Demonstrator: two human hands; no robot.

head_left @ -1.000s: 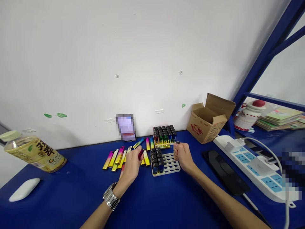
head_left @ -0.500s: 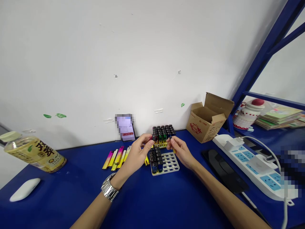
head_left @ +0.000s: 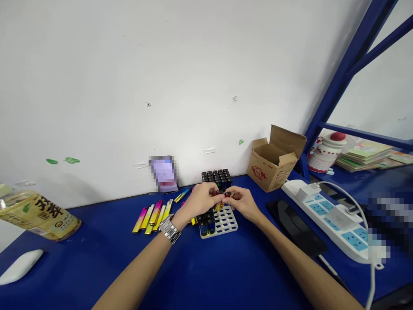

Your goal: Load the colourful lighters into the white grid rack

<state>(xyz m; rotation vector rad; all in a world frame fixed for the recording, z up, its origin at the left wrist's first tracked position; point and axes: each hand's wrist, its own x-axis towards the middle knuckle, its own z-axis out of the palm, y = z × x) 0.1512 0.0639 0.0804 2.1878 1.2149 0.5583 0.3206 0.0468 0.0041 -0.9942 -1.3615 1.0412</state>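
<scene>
Red piece [head_left: 227, 195] near upright, black end up

Left hand [head_left: 204, 199] pinches black-topped piece [head_left: 220, 193]; right hand [head_left: 245, 204] likewise.

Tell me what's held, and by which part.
The left hand seems to pinch a small black-topped cylinder, the right hand a small black-topped red one, both near the top.

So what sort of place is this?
Probably a work desk in an office or small workshop, though I can't be sure. There's a blue table against a wall, a power strip, and a tray with rows of holes.
</scene>
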